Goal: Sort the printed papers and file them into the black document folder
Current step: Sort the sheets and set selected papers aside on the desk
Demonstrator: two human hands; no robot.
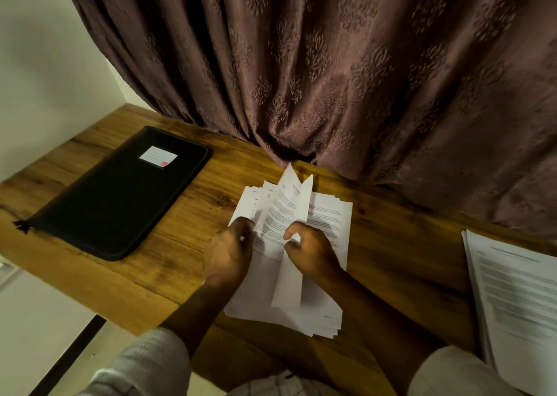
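A black zipped document folder (120, 192) with a white label lies shut on the left of the wooden table (187, 278). In the middle sits a fanned stack of printed papers (327, 224). My left hand (230, 251) pinches the left edges of several sheets. My right hand (310, 249) pinches a sheet that is lifted and bent upward (289, 203) from the stack. Both hands rest over the near half of the stack, hiding part of it.
A second pile of printed papers (518, 299) lies at the right edge of the table. A heavy brown curtain (331, 64) hangs right behind the table, touching its back edge. A white wall is at the left.
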